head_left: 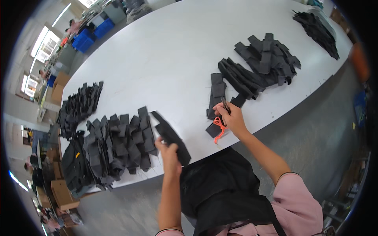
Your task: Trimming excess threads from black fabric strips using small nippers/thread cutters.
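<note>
The left hand (168, 154) clasps a black fabric strip (171, 137); the right hand (233, 118) closes around small snips (225, 105) with an orange loop (219, 128) above the white table (165, 59).

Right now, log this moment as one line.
left hand: holds black fabric strip | right hand: holds small snips with orange cord | white table: stacks of black fabric pieces
</note>
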Motion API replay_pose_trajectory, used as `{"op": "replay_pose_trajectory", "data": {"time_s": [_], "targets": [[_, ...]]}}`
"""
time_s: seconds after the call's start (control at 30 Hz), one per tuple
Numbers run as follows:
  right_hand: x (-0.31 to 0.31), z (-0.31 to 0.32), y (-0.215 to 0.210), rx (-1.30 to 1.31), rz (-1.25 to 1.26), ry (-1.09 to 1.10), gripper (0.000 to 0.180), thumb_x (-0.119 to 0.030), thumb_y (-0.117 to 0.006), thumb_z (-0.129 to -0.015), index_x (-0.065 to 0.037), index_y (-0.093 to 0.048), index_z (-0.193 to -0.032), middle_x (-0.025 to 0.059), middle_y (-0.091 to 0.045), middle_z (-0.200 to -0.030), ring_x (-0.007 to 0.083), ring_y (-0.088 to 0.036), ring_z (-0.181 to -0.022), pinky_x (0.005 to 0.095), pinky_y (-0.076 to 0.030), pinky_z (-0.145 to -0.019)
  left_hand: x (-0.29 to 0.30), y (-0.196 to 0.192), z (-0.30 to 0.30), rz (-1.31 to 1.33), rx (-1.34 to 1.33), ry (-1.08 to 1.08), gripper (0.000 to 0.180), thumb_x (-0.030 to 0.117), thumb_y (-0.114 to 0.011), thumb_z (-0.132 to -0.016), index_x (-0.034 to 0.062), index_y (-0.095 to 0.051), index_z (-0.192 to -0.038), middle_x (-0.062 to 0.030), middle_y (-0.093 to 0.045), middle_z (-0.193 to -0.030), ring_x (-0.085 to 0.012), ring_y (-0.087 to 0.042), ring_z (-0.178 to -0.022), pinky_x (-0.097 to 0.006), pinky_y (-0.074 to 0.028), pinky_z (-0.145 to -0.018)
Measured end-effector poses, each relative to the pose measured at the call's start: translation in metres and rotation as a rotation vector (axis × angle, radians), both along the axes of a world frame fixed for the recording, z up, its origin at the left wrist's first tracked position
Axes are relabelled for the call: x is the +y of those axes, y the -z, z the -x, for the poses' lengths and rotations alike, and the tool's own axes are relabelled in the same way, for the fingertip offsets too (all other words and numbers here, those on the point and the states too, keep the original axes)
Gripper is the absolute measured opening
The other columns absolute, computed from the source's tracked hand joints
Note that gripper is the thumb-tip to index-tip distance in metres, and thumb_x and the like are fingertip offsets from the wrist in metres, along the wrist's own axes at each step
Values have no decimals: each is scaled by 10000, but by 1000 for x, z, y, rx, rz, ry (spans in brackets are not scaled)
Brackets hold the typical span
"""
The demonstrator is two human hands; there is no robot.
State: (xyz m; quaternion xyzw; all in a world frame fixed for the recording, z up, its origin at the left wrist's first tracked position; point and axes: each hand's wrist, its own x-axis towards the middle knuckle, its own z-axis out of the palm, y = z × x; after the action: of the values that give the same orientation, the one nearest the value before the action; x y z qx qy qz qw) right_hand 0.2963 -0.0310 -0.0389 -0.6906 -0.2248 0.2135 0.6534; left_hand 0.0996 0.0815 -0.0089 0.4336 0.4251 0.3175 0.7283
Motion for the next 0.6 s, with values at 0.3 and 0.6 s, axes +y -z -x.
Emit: {"op": "replay_pose_trajectory", "data": {"time_s": [0.3, 0.6], "targets": [[9, 71, -24, 80, 25, -368, 325, -98, -766, -680, -75, -470, -812, -5, -428, -813, 60, -406, -672, 207, -356, -592, -46, 1, 2, -158, 100, 281, 468, 17, -562, -881, 23, -310, -1275, -133, -493, -1151, -165, -546, -983, -295, -485, -817], [13, 94, -8, -285, 50, -215, 218, 110, -494, -663, -8, -452, -842, 107, -584, -797, 216, -514, -615, 297, -441, -574, -35, 25, 16, -500, 396, 178, 358, -66, -394, -804, -5, -558, -1116, -155, -607, -975, -208, -601, -897, -321, -499, -757]]}}
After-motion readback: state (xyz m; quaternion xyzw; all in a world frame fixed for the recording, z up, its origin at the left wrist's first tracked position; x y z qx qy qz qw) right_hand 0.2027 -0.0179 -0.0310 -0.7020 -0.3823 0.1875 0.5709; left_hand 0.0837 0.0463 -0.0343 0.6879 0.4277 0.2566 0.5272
